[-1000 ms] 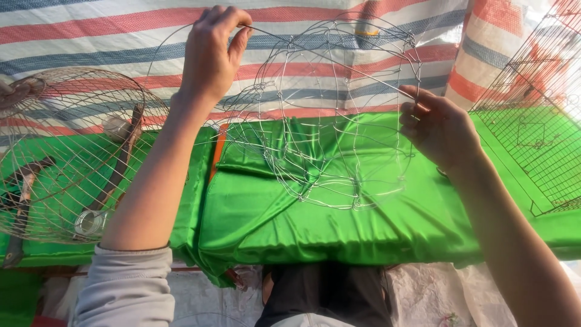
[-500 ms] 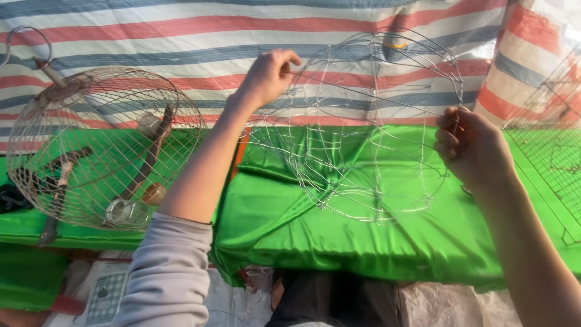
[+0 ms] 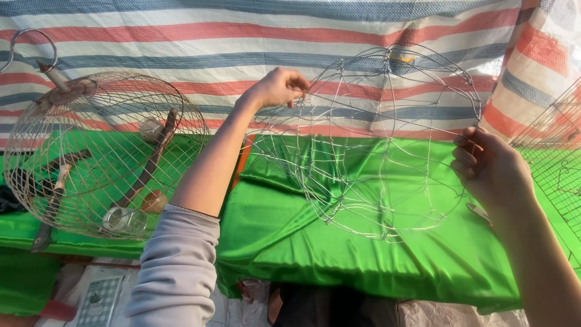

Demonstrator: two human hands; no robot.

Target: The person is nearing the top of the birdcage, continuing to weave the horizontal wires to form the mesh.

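I hold a round wire frame (image 3: 387, 145) of thin silver wire upright over a green cloth (image 3: 363, 254). My left hand (image 3: 275, 89) pinches the frame's upper left rim, arm in a grey sleeve. At the frame's right rim my right hand (image 3: 493, 169) grips the wire, with a thin metal piece showing under the palm. Several curved ribs and rings make up the frame, with a small orange tag near its top.
A finished domed wire birdcage (image 3: 103, 154) with perches and small cups lies on its side at the left. Wire mesh panels (image 3: 554, 160) stand at the right edge. A striped tarpaulin (image 3: 242, 36) hangs behind.
The view has shifted left and down, so the cage at the left shows fully. My left hand has slid lower along the frame's rim; my right hand keeps its grip.
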